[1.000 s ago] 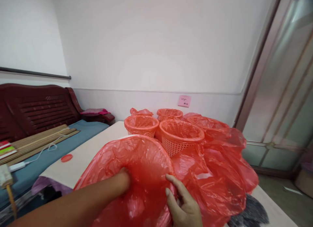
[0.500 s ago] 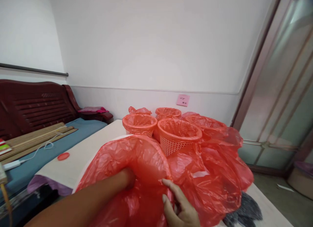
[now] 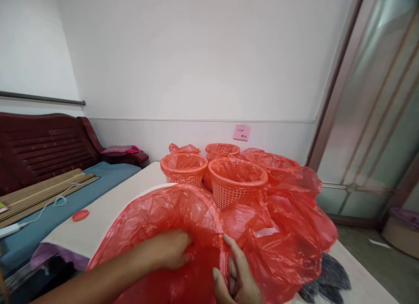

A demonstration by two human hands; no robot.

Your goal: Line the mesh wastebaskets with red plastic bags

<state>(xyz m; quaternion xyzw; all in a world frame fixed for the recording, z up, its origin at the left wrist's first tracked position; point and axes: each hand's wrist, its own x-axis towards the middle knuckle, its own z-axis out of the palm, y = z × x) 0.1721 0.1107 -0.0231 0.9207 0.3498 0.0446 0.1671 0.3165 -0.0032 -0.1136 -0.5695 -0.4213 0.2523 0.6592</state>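
Note:
A large red plastic bag [image 3: 170, 208] is spread open over a round white-rimmed container at the near edge of the table. My left hand [image 3: 170, 249] reaches inside the bag, its fingers curled against the plastic. My right hand [image 3: 237, 275] grips the bag's rim on the right side, thumb and fingers pinching the plastic. More crumpled red bag material [image 3: 288, 234] bulges to the right.
Several orange mesh baskets [image 3: 237, 179] stand behind the bag on the beige table [image 3: 108, 208], some lined with red bags. A small red lid [image 3: 80, 215] lies on the table's left. A dark wooden sofa [image 3: 39, 147] is at left, a glass door [image 3: 376, 121] at right.
My left hand has moved to the right inside the bag, toward the rim. My right hand has closed more firmly on the rim. The view has shifted slightly.

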